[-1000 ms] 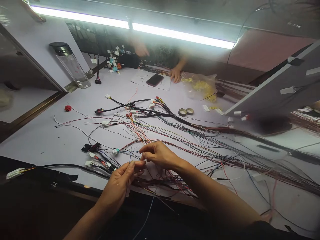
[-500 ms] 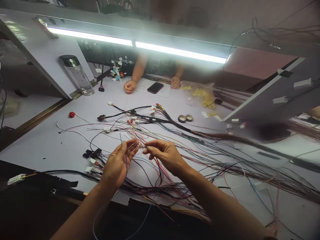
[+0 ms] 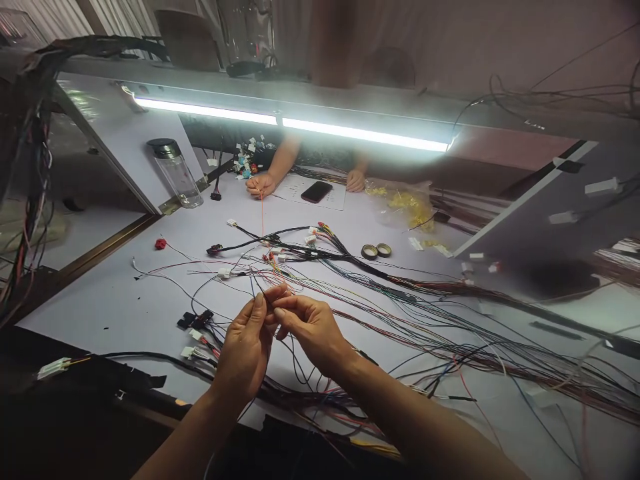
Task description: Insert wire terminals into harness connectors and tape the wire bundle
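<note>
Head view, reading from the left: a bundle of hanging cables (image 3: 25, 167) droops down the frame edge, and below it a white plug (image 3: 56, 367) lies at the near edge of the white table (image 3: 100, 300). Further in, I see a clear bottle (image 3: 176, 172) with a dark cap standing upright against a slanted board, a small red connector (image 3: 160, 244) on the tabletop, and a cluster of black connectors (image 3: 195, 319) just left of the hands. The left hand (image 3: 247, 350) is raised over the near part of the table, thumb and fingertips pinched shut on thin wires (image 3: 253, 287). The right hand (image 3: 307, 327) touches it fingertip to fingertip, closed on the same thin wires, which hang in loops below both hands. Beyond them a co-worker's hand (image 3: 260, 185) holds a red wire at the far side, near a dark phone (image 3: 316, 192) lying on a sheet of paper. To the right sit two tape rolls (image 3: 376, 251) side by side and a clear bag of yellow parts (image 3: 407, 200). A long wire harness (image 3: 500, 333) fans across the table toward the right edge.
</note>
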Tool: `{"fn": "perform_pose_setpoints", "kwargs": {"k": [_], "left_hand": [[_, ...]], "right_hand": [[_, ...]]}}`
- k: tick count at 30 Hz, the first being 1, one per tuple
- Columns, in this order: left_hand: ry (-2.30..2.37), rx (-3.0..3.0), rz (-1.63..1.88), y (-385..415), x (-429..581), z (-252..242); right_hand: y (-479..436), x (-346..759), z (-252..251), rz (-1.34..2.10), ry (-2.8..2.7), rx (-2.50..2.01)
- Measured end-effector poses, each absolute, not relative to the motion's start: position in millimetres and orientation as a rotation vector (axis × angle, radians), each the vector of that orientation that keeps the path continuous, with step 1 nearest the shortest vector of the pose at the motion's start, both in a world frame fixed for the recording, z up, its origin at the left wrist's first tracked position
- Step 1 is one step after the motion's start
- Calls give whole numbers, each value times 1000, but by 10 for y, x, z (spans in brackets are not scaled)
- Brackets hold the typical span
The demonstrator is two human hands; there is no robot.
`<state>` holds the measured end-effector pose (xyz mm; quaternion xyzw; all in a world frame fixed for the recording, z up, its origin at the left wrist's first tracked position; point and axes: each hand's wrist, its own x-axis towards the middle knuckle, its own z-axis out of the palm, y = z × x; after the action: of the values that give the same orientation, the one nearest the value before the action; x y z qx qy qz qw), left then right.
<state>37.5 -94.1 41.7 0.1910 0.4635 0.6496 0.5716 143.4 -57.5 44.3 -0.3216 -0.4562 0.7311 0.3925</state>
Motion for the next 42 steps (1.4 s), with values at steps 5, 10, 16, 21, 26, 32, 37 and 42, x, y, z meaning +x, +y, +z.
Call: {"fn": "perform_pose_setpoints", "kwargs": {"k": [5, 10, 16, 21, 26, 32, 37, 42], "left_hand": [[1111, 426, 1502, -945, 375, 434], [1134, 421, 1514, -961, 370, 450], [1107, 420, 1507, -978, 371, 450], [1093, 404, 1472, -990, 364, 445], [1106, 410, 1515, -983, 360, 453], [1149, 347, 1697, -866, 162, 415], [1145, 286, 1833, -714, -96, 431], [1132, 123, 1968, -516, -451, 473]], "right_hand": [[-596, 1424, 456, 1862, -1179, -823], [-634, 1396, 438, 1873, -1184, -777], [-666, 1395, 408, 1867, -1183, -786], [-654, 1389, 407, 1855, -1188, -808], [-645, 1374, 395, 1846, -1217, -794], [-770, 1437, 385, 2013, -1386, -823], [-734, 1526, 370, 1987, -1352, -919], [-363, 1762, 348, 1770, -1199, -1009]]}}
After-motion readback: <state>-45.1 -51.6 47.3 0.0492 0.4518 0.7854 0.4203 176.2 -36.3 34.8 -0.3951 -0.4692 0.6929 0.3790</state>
